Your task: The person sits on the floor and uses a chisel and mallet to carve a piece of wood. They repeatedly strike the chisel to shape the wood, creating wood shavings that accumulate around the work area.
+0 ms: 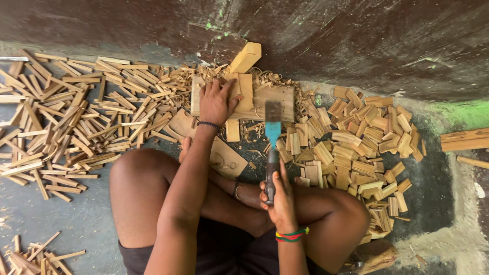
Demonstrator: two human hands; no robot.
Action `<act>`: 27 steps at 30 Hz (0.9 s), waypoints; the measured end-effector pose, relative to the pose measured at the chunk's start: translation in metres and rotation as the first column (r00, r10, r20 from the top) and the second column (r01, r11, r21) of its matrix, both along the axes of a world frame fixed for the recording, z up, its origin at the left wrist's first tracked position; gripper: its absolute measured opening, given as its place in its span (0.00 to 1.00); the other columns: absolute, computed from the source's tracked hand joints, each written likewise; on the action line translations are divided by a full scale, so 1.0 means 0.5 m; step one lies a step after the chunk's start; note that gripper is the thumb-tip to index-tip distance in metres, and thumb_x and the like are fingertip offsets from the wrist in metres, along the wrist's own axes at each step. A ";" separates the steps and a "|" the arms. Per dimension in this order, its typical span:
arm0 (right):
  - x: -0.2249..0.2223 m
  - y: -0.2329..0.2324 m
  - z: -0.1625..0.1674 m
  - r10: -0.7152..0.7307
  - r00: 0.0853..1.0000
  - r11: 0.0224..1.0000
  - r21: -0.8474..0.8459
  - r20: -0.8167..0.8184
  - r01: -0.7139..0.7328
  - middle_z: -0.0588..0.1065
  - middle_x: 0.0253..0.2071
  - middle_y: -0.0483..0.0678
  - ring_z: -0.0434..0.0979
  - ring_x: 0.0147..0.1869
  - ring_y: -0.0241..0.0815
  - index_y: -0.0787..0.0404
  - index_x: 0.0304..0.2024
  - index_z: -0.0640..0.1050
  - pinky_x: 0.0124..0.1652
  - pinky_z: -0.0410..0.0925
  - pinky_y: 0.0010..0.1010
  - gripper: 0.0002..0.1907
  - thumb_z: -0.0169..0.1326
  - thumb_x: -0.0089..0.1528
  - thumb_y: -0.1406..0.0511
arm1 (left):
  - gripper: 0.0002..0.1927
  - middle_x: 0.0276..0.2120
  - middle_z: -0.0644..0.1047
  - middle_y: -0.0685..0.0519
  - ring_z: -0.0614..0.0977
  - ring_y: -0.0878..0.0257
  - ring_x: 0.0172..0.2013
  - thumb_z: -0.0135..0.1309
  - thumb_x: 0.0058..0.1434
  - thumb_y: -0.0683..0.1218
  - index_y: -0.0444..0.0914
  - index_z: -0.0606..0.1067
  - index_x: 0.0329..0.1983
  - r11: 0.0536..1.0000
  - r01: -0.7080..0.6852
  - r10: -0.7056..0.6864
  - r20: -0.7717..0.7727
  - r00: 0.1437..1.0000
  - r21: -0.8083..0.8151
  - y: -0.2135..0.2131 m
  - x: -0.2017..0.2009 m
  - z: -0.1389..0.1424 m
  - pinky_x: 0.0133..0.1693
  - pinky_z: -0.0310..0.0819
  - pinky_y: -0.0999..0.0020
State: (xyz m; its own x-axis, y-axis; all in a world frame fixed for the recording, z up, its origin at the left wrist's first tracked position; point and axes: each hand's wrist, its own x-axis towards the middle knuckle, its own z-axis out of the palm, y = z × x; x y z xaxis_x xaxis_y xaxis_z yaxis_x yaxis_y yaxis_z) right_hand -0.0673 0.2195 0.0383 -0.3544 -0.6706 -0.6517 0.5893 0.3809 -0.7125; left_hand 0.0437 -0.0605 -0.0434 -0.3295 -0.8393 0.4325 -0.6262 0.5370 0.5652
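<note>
I sit cross-legged on the floor. My left hand (pixel 216 101) presses flat on a small wooden piece (pixel 244 91) lying on a wooden work board (pixel 277 97) in front of me. My right hand (pixel 279 196) is shut on the dark handle of a wide chisel (pixel 273 133), whose blue blade points up toward the board and hovers near its lower edge. A long narrow strip (pixel 233 130) sticks out below the board.
A big heap of thin wooden slats (pixel 76 112) lies at left. Short chunky blocks (pixel 356 147) pile up at right. A block (pixel 245 57) leans on the dark wall behind. Shavings ring the board. More slats (pixel 30 257) lie at bottom left, planks (pixel 463 140) at far right.
</note>
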 end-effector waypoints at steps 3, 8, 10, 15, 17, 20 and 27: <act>0.000 0.005 -0.016 0.008 1.000 1.000 0.019 -0.022 -0.007 0.71 0.28 0.48 0.66 0.18 0.33 0.33 0.76 0.54 0.15 0.60 0.24 0.34 0.45 0.68 0.54 | 0.25 0.48 0.74 0.50 0.74 0.51 0.50 0.60 0.63 0.60 0.47 0.78 0.60 1.000 0.024 -0.024 0.021 1.000 -0.016 0.004 -0.003 0.006 0.57 0.62 0.49; -0.002 0.003 -0.029 0.043 0.998 0.999 0.020 -0.045 -0.042 0.71 0.28 0.48 0.67 0.18 0.33 0.33 0.76 0.54 0.15 0.60 0.24 0.35 0.47 0.67 0.54 | 0.19 0.46 0.74 0.52 0.74 0.52 0.50 0.59 0.64 0.58 0.49 0.81 0.56 0.998 0.063 -0.061 0.089 0.994 -0.018 0.006 -0.005 0.021 0.63 0.56 0.47; -0.001 0.003 -0.030 0.053 0.996 0.998 0.037 -0.069 -0.051 0.71 0.28 0.48 0.68 0.18 0.33 0.33 0.76 0.54 0.15 0.60 0.24 0.35 0.48 0.67 0.54 | 0.18 0.45 0.75 0.53 0.74 0.52 0.50 0.59 0.64 0.58 0.50 0.81 0.55 0.998 0.055 -0.054 0.101 0.993 -0.005 0.006 -0.009 0.025 0.65 0.54 0.46; 0.003 -0.003 -0.027 0.064 0.994 0.998 0.024 -0.089 -0.063 0.71 0.27 0.47 0.68 0.18 0.33 0.33 0.76 0.54 0.14 0.60 0.23 0.37 0.49 0.66 0.53 | 0.16 0.45 0.75 0.54 0.74 0.52 0.51 0.58 0.64 0.57 0.52 0.81 0.54 1.000 0.027 -0.026 0.176 0.984 -0.006 0.008 -0.021 0.027 0.66 0.52 0.43; 0.003 -0.005 -0.024 0.067 0.993 0.997 0.039 -0.095 -0.063 0.71 0.27 0.47 0.68 0.18 0.33 0.33 0.76 0.54 0.14 0.60 0.23 0.37 0.49 0.66 0.53 | 0.17 0.46 0.75 0.54 0.74 0.51 0.51 0.58 0.65 0.59 0.53 0.81 0.55 0.999 0.032 -0.029 0.185 0.982 -0.014 0.008 -0.023 0.025 0.65 0.52 0.42; 0.002 -0.008 -0.018 0.076 0.992 0.996 0.063 -0.099 -0.070 0.71 0.27 0.47 0.67 0.18 0.33 0.33 0.76 0.53 0.14 0.60 0.23 0.37 0.49 0.66 0.53 | 0.20 0.46 0.74 0.53 0.74 0.51 0.51 0.56 0.65 0.62 0.53 0.80 0.57 0.999 0.043 -0.044 0.195 0.980 0.010 0.006 -0.025 0.021 0.65 0.52 0.42; -0.003 -0.007 -0.009 0.070 0.994 0.996 0.062 -0.085 -0.064 0.71 0.27 0.47 0.67 0.18 0.32 0.33 0.76 0.53 0.14 0.60 0.23 0.37 0.49 0.66 0.53 | 0.35 0.50 0.73 0.48 0.73 0.48 0.52 0.62 0.60 0.62 0.52 0.69 0.70 0.986 0.053 -0.072 0.119 0.990 0.156 -0.005 -0.025 0.011 0.59 0.59 0.45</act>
